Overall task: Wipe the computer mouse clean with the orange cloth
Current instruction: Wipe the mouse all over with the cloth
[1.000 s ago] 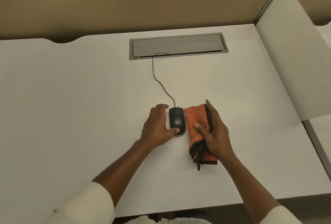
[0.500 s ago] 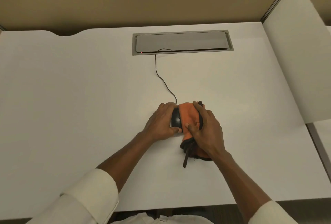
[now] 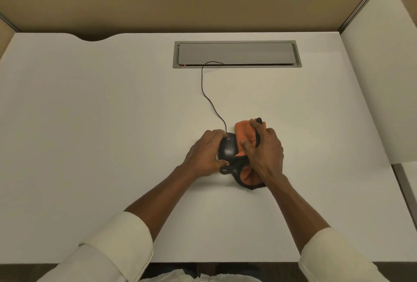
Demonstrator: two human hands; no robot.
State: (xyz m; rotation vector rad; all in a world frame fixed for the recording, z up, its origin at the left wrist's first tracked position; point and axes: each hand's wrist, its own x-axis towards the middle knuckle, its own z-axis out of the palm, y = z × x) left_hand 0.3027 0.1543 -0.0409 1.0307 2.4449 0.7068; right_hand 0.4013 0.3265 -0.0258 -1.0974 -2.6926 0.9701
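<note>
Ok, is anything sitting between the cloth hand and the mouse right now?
Nothing visible. The right hand presses the orange cloth against the right side of the mouse, which the left hand steadies. Only the mouse's cable is nearby, trailing away toward the desk's grommet.

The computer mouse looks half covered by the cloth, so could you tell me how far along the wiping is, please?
Done: the left hand steadies the black wired mouse on the white desk, and the right hand has a grip on the orange cloth. In hand: the cloth presses on the mouse's right side. Left: its top and left side lie uncovered; whether they are already clean cannot be told.
</note>
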